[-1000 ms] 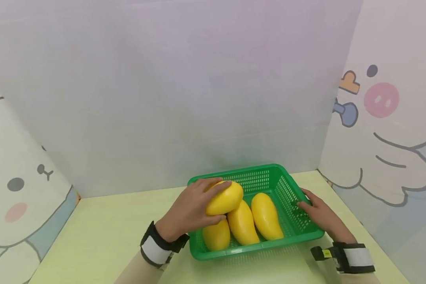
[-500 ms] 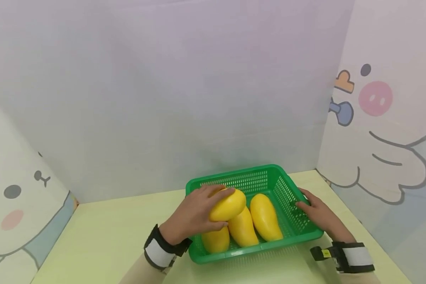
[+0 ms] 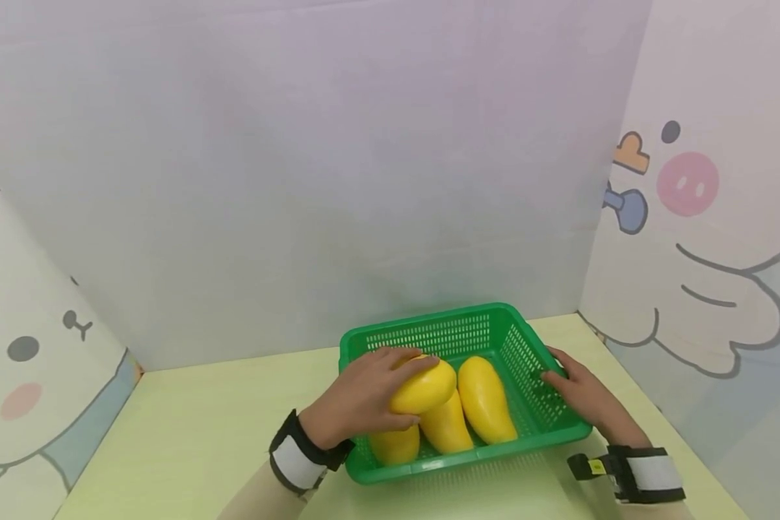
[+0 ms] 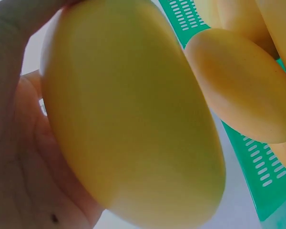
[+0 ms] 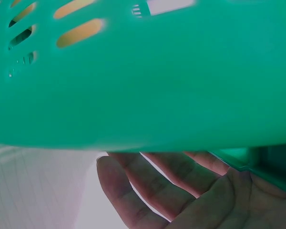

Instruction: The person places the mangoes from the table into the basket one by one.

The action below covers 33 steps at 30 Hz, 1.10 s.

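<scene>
My left hand grips a yellow mango over the left part of a green plastic basket, fingers across its top and thumb on the near side. In the left wrist view that mango fills the middle, against the palm. Beneath and beside it, other mangoes lie in the basket: one at the left, one in the middle and one at the right. My right hand holds the basket's right side, thumb over the rim; its fingers show outside the wall in the right wrist view.
The basket stands on a pale yellow-green table, close to a plain pale back wall. Side panels with cartoon drawings stand left and right. Slotted basket walls rise around the mangoes.
My left hand has lowered the mango and shifted it slightly to the right, over the middle mango. The right hand keeps its place on the basket.
</scene>
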Each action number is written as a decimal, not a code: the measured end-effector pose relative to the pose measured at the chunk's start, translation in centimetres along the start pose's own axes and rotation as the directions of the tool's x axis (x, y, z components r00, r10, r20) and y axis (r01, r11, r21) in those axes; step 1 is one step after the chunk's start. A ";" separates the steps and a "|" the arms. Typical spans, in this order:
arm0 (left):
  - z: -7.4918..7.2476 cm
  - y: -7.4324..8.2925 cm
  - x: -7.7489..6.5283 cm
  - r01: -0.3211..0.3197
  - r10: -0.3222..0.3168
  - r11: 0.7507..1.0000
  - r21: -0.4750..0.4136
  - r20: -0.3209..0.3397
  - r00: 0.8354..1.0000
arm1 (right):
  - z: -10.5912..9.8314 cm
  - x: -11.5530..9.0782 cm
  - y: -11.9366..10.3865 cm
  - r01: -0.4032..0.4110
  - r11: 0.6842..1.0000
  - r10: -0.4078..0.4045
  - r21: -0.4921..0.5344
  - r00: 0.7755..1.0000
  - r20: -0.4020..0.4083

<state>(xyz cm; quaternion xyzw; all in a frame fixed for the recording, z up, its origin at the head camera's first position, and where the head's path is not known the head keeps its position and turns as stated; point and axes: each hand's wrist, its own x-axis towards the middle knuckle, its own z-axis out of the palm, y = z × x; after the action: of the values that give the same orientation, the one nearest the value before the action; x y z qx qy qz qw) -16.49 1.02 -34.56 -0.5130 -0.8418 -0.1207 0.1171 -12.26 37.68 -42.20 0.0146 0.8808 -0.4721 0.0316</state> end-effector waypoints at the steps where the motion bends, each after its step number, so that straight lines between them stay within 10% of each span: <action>1: 0.0 0.0 0.1 -0.004 0.004 1.000 0.002 0.003 1.000 | 0.0 0.0 0.0 -0.002 1.000 0.002 0.001 1.000 -0.002; 33: 1.7 0.4 2.3 -0.071 0.066 0.997 0.032 0.126 0.990 | 0.0 0.2 0.2 0.003 1.000 -0.003 0.018 1.000 -0.017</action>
<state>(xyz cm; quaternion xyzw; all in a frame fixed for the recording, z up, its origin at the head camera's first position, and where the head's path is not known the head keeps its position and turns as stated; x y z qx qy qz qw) -17.33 3.68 -35.42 -0.5458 -0.8314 -0.0692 0.0777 -12.44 37.81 -42.41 0.0178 0.8767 -0.4801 0.0232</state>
